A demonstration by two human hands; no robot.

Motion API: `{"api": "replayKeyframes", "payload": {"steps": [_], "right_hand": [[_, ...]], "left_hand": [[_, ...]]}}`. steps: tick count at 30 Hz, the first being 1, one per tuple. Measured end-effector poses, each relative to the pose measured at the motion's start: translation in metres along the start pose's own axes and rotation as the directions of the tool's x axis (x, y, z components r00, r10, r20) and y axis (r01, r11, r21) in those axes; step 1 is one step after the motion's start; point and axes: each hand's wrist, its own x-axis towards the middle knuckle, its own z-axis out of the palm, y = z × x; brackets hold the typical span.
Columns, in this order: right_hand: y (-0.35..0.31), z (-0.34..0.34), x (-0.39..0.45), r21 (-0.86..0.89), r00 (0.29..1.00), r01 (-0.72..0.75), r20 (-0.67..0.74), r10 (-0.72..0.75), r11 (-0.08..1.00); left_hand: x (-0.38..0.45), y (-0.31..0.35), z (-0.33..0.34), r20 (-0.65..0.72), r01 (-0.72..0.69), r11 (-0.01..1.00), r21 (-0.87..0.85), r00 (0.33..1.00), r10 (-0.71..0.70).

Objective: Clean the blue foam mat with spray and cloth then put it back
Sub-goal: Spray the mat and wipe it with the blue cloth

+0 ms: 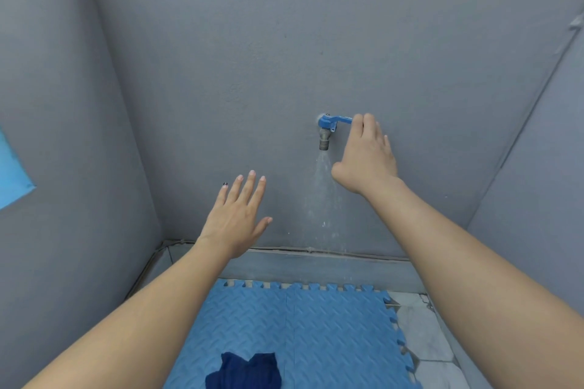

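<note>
The right hand [366, 155] reaches up to a blue tap [327, 128] fixed on the far grey wall [284, 41], its fingers curled round the end of the tap's blue lever [343, 119], which sticks out to the right. The thumb hangs low, apart from the lever. Water [325, 186] runs from the metal spout in a thin spreading stream and falls down the wall toward the ledge [316, 265] at its foot. The left hand [237, 218] hangs in the air to the left of the stream and lower than the tap, fingers straight and slightly spread, palm turned away, holding nothing and touching nothing; it is well apart from the tap and not in the water. The mat [316, 325] lies flat on the floor near the person, below and between the two forearms, its far toothed edge just short of the ledge. It is made of two joined blue tiles with a ridged pattern, and its right toothed edge borders pale floor tiles [423, 341]. A dark blue cloth [245, 371] lies crumpled on the near part of the mat, at the bottom edge of the view. Grey walls close the space on the left and right, and a light blue patch [12, 174] shows on the left wall.
</note>
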Motion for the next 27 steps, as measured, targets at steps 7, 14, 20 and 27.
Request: {"api": "replayKeyframes", "payload": {"steps": [7, 14, 20, 27], "right_hand": [[0.004, 0.001, 0.010, -0.072, 0.997, -0.059, 0.041, 0.062, 0.996], [0.009, 0.003, 0.016, -0.028, 0.998, -0.041, 0.037, 0.042, 0.999], [0.052, 0.078, -0.067, 0.220, 0.996, 0.054, -0.083, -0.036, 0.974], [0.168, 0.280, -0.325, -0.118, 0.748, -0.349, 0.562, 0.352, 0.930]], "left_hand": [[-0.008, -0.003, 0.015, 0.002, 0.002, 1.000, -0.008, 1.000, -0.002], [-0.022, -0.019, 0.016, -0.007, 0.047, 0.999, -0.001, 0.999, -0.047], [-0.061, 0.006, 0.065, 0.044, 0.094, 0.986, -0.138, 0.995, -0.088], [-0.196, 0.073, 0.230, 0.508, 0.171, 0.964, -0.204, 0.860, -0.045]]}}
